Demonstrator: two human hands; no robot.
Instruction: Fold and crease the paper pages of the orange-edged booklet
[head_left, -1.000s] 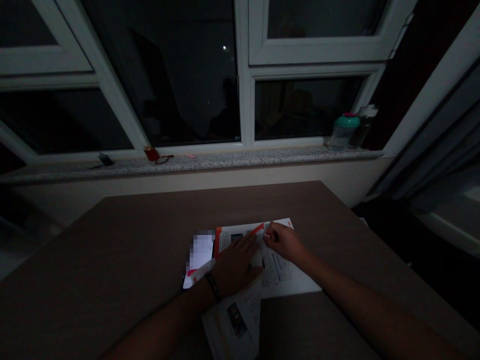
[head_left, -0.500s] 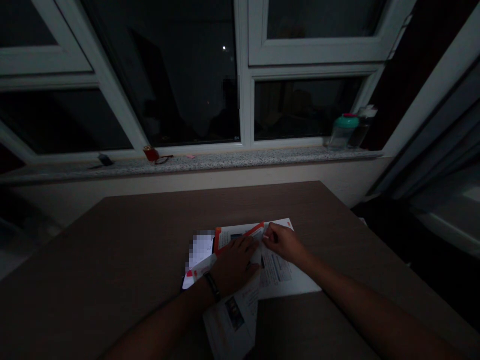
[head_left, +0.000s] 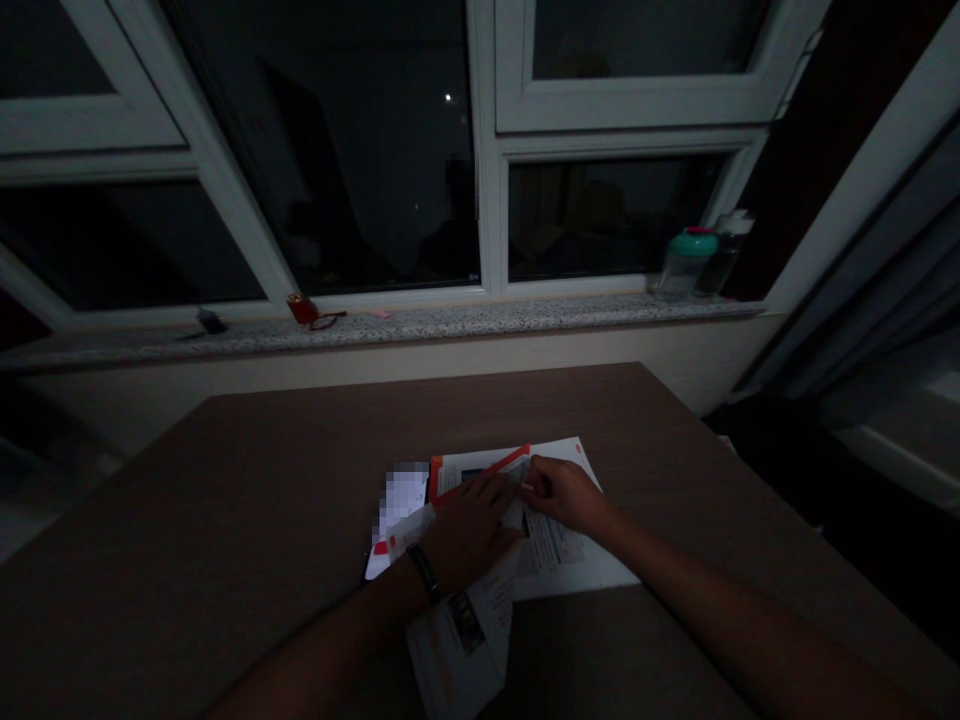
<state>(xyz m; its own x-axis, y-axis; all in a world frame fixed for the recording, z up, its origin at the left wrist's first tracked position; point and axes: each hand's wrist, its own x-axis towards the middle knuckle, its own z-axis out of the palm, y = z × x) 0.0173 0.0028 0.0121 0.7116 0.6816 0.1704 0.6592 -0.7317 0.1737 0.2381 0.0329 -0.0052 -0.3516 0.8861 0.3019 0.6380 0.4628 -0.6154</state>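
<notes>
white folded sheet (head_left: 491, 625), print (head_left: 501, 592) unreadably small

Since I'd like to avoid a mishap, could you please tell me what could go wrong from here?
The folded sheet could skew if the flat left hand slips while the right hand works at its upper end. It might also drag the printed sheet beneath it. Its left corner seems to overlap the lit phone, so a tug could nudge that too.
</notes>
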